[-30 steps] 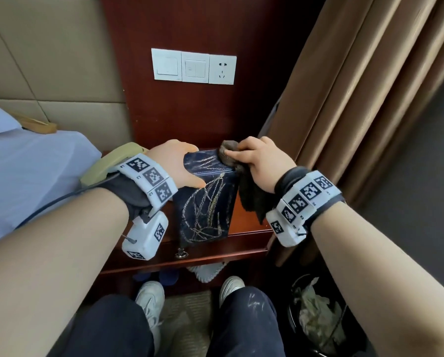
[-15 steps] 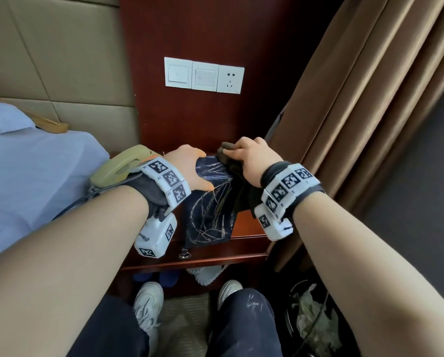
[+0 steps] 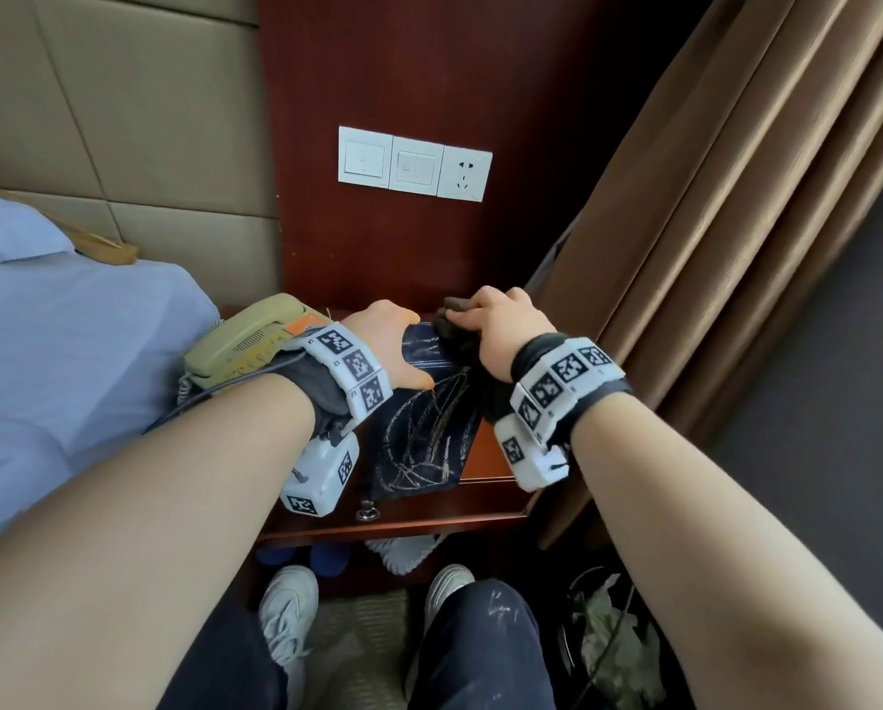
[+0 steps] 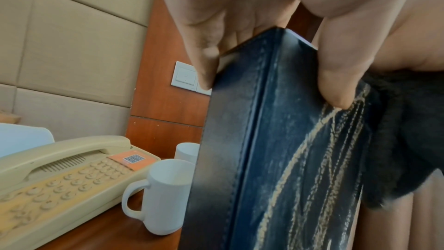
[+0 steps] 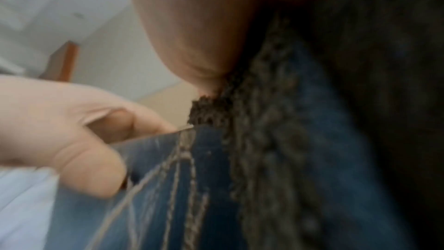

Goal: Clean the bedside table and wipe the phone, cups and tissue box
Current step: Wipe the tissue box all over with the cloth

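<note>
Tissue box (image 3: 421,427) stands clamped in left grip (image 3: 385,345); right grip (image 3: 500,325) presses cloth (image 3: 454,325) on its top.

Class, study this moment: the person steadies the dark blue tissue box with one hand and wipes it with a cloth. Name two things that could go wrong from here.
1. The left hand grips only the top of the tissue box, which stands on end; a hard push from the cloth under the right hand could tip it.
2. Two white cups stand right beside the box, so a slip might knock them into the phone.
</note>
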`<state>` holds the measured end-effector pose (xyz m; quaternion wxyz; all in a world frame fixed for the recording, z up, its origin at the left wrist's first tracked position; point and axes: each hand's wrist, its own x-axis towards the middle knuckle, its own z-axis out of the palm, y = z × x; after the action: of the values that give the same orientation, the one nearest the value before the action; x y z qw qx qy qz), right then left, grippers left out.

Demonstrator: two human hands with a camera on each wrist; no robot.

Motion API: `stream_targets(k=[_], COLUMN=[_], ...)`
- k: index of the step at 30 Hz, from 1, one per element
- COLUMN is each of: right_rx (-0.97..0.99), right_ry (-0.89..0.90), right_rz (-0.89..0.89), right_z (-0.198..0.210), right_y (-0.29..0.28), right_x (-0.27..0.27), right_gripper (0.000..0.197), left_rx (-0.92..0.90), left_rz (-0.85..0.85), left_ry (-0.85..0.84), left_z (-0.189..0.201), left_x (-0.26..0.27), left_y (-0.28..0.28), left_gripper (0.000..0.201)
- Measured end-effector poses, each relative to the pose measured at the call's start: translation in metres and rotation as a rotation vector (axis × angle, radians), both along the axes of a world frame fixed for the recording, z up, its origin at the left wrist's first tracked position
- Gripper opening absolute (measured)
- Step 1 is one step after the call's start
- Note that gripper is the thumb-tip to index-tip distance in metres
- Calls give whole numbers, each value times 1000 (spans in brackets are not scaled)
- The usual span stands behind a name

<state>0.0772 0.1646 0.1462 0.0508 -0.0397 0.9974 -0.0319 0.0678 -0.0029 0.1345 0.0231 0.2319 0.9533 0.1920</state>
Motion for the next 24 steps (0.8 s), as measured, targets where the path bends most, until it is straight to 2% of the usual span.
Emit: stream_targets(k=[2, 4, 6, 9, 11, 13, 16, 19, 21, 22, 24], right_rx=[71, 80, 46, 4, -30, -25, 0, 30, -12, -55, -86], right_ry=[60, 16, -52, 20, 29, -18, -16, 69, 50, 25, 7], right_rz=[199, 337, 311, 120, -9, -92, -59, 200, 372, 398, 313], right_z=[5, 19, 35, 35, 18, 5, 4, 3, 8, 14, 20], right_y=[4, 10, 12, 7, -5, -15, -15, -12, -12, -12, -11], right_x=[17, 28, 28, 7, -3, -5, 0, 14, 22, 20, 3], right_gripper=[56, 53, 52, 53, 54, 61, 63, 55, 49, 48, 49], left_rx=[-5, -13, -23, -35, 8, 47, 101, 141, 154, 157, 176], left_rz=[-6, -5, -5, 20, 61, 70, 50, 42, 50, 57, 71], left_ry=[0, -14, -49, -105, -148, -172, -161, -157, -143, -147, -162], left_z=[-1, 0, -1, 1, 0, -4, -12, -16, -18, -19, -21], left_x=[-1, -2, -4, 0, 3, 2, 0, -1, -1, -2, -2], left_y=[0, 0, -1, -8, -16, -24, -34, -36, -37, -37, -38], left_gripper=[40, 41, 48, 92, 101, 86, 65, 66, 69, 69, 68])
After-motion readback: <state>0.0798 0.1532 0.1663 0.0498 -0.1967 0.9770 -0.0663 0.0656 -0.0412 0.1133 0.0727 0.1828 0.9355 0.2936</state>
